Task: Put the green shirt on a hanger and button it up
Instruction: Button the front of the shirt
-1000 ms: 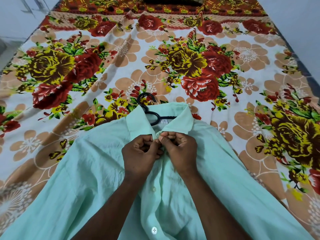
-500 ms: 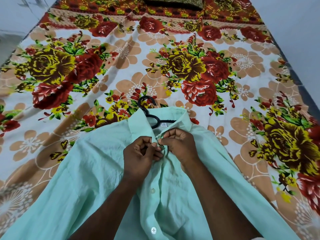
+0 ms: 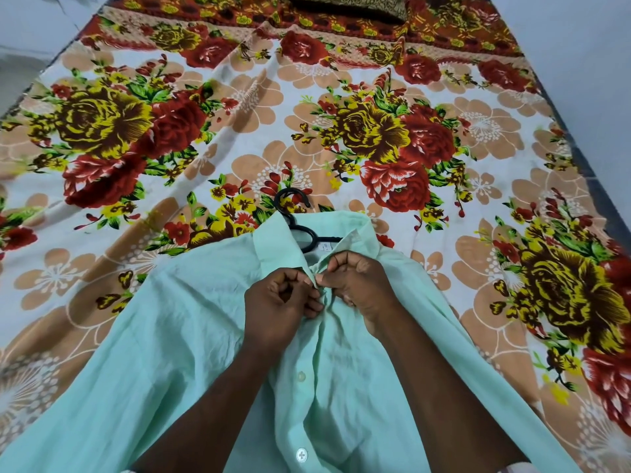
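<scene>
While the green shirt [image 3: 191,336] lies front-up on the flowered bedsheet [image 3: 239,131], with the hook of the black hanger [image 3: 300,230] poking out past the collar, both hands meet at the top of the front opening. The left hand [image 3: 276,312] pinches one edge of the cloth and the right hand [image 3: 362,281] pinches the other. The top button is hidden between the fingertips, so it is perhaps only half through. Hold the hole's edge taut and tip the button through edgewise, then go down to the next button [image 3: 301,376].

Floral bedsheet [image 3: 239,97] carries green shirt [image 3: 170,336], hanger [image 3: 290,199], pillow [image 3: 348,5]
</scene>
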